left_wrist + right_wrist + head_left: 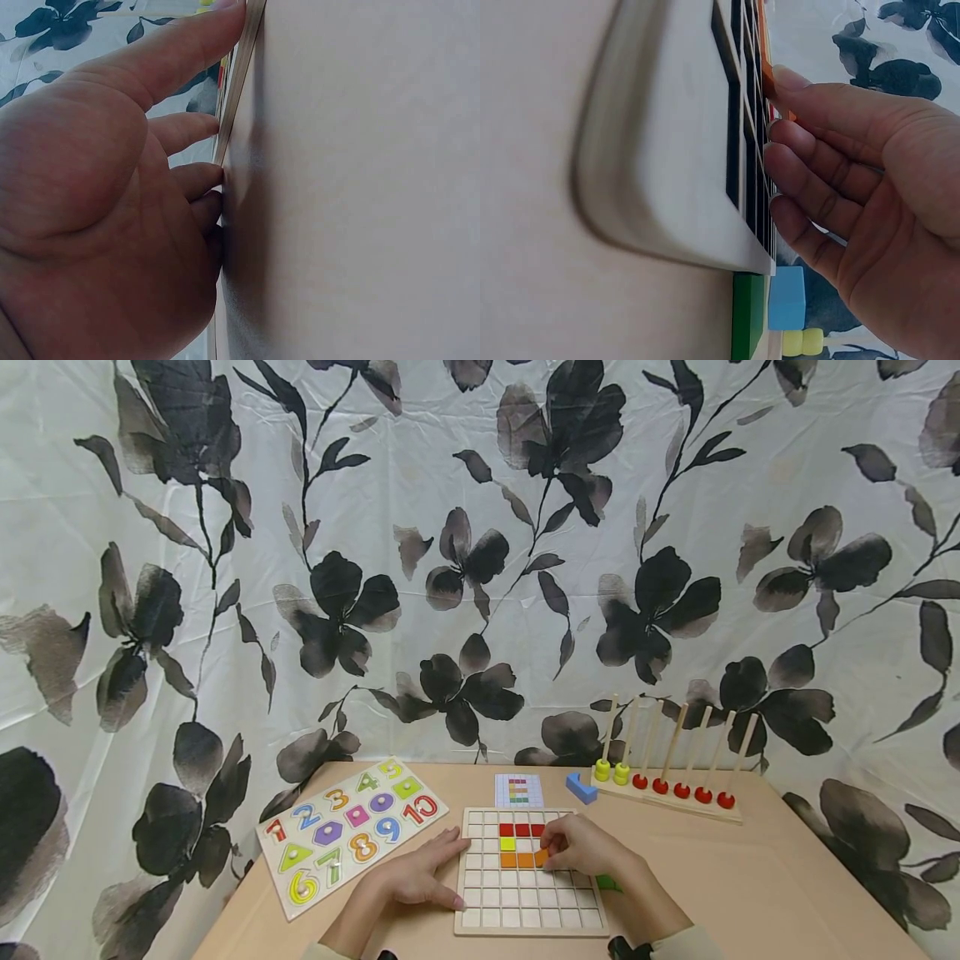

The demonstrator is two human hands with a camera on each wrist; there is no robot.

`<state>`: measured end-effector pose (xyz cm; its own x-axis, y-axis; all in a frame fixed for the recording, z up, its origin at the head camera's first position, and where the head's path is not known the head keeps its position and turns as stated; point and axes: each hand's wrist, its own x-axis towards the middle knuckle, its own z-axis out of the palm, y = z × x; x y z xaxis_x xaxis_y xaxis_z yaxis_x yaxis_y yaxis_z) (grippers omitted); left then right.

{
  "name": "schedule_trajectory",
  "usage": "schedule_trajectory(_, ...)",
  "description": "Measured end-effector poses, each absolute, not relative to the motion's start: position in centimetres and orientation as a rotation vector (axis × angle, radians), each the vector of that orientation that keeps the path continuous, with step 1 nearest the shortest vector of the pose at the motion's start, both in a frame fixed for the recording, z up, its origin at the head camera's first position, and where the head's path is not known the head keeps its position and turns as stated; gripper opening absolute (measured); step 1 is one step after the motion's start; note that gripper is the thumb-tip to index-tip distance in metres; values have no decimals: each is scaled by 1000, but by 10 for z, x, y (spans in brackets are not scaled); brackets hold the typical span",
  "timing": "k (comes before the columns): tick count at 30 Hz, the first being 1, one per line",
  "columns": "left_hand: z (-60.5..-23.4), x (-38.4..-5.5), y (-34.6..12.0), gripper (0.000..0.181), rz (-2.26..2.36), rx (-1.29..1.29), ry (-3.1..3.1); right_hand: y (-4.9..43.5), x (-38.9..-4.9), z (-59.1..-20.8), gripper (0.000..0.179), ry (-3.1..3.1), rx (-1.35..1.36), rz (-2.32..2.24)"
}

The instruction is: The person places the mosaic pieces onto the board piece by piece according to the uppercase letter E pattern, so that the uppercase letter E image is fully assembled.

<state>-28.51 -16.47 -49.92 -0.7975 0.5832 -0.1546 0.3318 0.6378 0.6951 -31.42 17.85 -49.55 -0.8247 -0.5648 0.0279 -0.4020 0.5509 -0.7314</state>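
A wooden grid board (532, 920) lies on the table in the head view, with a row of red tiles (519, 830), a yellow tile (507, 843) below them and a row of orange tiles (513, 860). My right hand (592, 850) pinches an orange tile (542, 857) at the right end of that lower row; its thumb and fingertips show beside the orange in the right wrist view. My left hand (414, 870) rests against the board's left edge, thumb and fingers spread. The left wrist view shows its palm (97, 225) and the thumb touching the board's side.
A number-and-shape puzzle board (352, 835) lies to the left. Behind the grid board are a pattern card (519, 791) and a blue block (581, 787). A peg stand with beads (667, 789) stands back right. Something green (608, 883) lies beside the board, under the right forearm.
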Motion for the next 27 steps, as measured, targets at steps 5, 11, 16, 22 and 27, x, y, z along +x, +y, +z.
schedule_trajectory(5, -500, -284, -164, 92, 956, 739, 2494, 179, -315, -495, 25, 2576, -787, -1124)
schedule_trajectory(11, -500, -283, -165, 93, 951, 754, 2499, 187, -316, -489, 24, 2663, -739, -1172)
schedule_trajectory(16, -498, -283, -164, 92, 947, 751, 2502, 196, -317, -480, 29, 2733, -633, -1320)
schedule_trajectory(22, -498, -283, -165, 92, 944, 749, 2506, 205, -316, -475, 30, 2789, -513, -1363)
schedule_trajectory(27, -498, -283, -164, 92, 928, 753, 2518, 215, -317, -472, 27, 2786, -482, -1375)
